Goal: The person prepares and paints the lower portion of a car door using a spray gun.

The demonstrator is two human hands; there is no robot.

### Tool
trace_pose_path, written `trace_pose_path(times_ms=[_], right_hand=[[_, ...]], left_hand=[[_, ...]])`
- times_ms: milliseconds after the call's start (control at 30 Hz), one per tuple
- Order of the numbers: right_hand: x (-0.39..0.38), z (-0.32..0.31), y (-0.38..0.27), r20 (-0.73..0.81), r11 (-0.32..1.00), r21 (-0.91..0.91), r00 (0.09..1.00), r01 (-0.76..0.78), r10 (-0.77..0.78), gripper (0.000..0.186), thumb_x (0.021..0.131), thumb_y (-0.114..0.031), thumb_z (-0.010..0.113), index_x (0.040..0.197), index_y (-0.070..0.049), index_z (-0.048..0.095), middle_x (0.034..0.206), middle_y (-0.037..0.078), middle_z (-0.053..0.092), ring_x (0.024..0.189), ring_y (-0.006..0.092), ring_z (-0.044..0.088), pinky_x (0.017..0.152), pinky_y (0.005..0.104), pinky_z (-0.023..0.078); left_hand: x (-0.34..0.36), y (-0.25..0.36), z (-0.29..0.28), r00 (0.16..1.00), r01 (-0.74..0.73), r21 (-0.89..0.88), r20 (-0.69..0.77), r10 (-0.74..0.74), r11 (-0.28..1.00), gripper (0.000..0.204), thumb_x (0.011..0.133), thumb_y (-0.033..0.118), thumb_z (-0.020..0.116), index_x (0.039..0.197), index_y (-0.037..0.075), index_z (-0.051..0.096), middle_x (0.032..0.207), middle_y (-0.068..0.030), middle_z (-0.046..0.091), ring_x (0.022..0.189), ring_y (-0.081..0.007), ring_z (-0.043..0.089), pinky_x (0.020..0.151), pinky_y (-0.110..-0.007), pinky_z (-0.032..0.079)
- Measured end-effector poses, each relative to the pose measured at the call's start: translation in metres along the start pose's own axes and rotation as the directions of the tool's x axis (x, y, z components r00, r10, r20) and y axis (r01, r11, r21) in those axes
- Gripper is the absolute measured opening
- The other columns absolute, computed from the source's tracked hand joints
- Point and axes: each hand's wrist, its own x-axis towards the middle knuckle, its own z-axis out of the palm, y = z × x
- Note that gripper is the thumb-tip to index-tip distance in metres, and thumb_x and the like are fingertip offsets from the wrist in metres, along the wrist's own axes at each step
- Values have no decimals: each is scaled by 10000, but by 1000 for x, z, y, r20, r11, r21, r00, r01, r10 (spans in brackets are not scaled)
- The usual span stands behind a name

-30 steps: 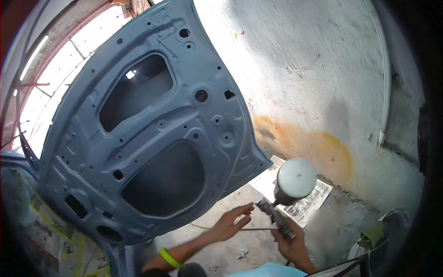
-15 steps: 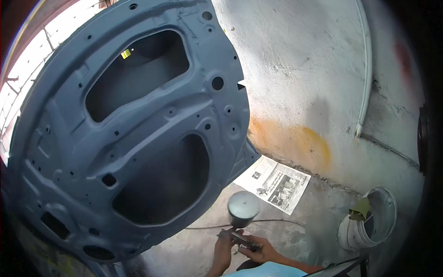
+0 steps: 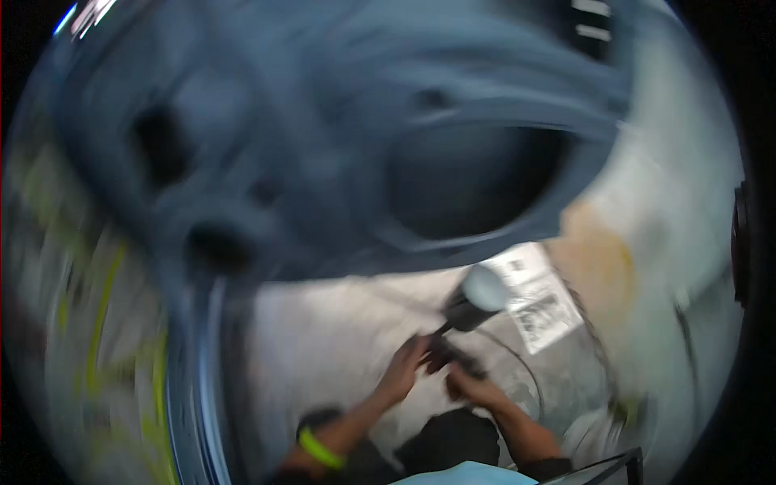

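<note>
A spray gun (image 3: 454, 356) with a cylindrical cup and pale lid (image 3: 475, 295) is held low over the floor. My left hand (image 3: 396, 376), below a yellow-green wristband, has its fingers at the gun's front end. My right hand (image 3: 477, 390) is closed on the handle. Motion blur smears both hands' fingers. Above them hangs a large grey-blue car door panel (image 3: 307, 162) with holes and openings, badly blurred.
Masked bodywork (image 3: 89, 323) with yellow tape is left, beside a grey sill (image 3: 210, 380). A newspaper (image 3: 541, 315) and hose (image 3: 525, 372) lie on the concrete floor (image 3: 299, 347). A bucket (image 3: 590, 436) is lower right, near a stained wall (image 3: 663, 202).
The view has swung left and down, so the panel sits higher and masked bodywork shows more. My left hand has moved from beside the gun onto its front end.
</note>
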Motion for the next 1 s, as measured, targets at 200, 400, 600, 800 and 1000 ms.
trace_pose_path(times_ms=[200, 400, 600, 800, 1000], right_hand=[[8, 39, -58, 40, 920, -211, 943, 330, -329, 616, 1014, -544, 496, 1211, 30, 596, 956, 106, 697, 462, 73, 508, 411, 236, 374], [26, 132, -109, 510, 952, -155, 847, 263, -151, 816, 935, -706, 491, 1278, 31, 570, 975, 99, 682, 469, 74, 531, 397, 222, 371], [32, 139, -112, 665, 941, -189, 742, 279, -86, 828, 950, -710, 445, 1324, 22, 543, 939, 85, 659, 472, 74, 529, 400, 212, 366], [32, 140, -101, 776, 947, -199, 631, 252, -5, 834, 943, -713, 462, 1276, 44, 576, 930, 113, 684, 483, 85, 569, 405, 212, 382], [32, 141, -95, 758, 941, -203, 652, 272, -25, 837, 943, -715, 459, 1290, 39, 568, 930, 108, 678, 473, 89, 552, 407, 216, 385]], left_hand=[[-36, 24, -72, 930, -178, 557, -173, 323, 811, 483, 1034, 347, 539, 1390, 23, 499, 1411, -217, 495, 1325, -344, 473, 1133, -475, 344], [-168, 56, -188, 698, 399, 885, -463, 547, 240, 593, 951, 291, 641, 1456, 41, 457, 1540, -234, 359, 1457, -423, 296, 1205, -588, 196], [-290, 67, -203, 517, 827, 551, -671, 531, -109, 680, 908, 261, 651, 1487, 11, 395, 1558, -244, 327, 1450, -438, 301, 1180, -612, 228], [-360, 92, -175, 516, 852, 506, -763, 390, -139, 733, 892, 216, 672, 1501, -20, 339, 1560, -261, 317, 1452, -423, 314, 1188, -559, 255], [-297, 72, -236, 536, 844, 422, -684, 494, -331, 721, 934, 277, 624, 1501, -52, 323, 1575, -255, 310, 1465, -390, 310, 1187, -538, 263]])
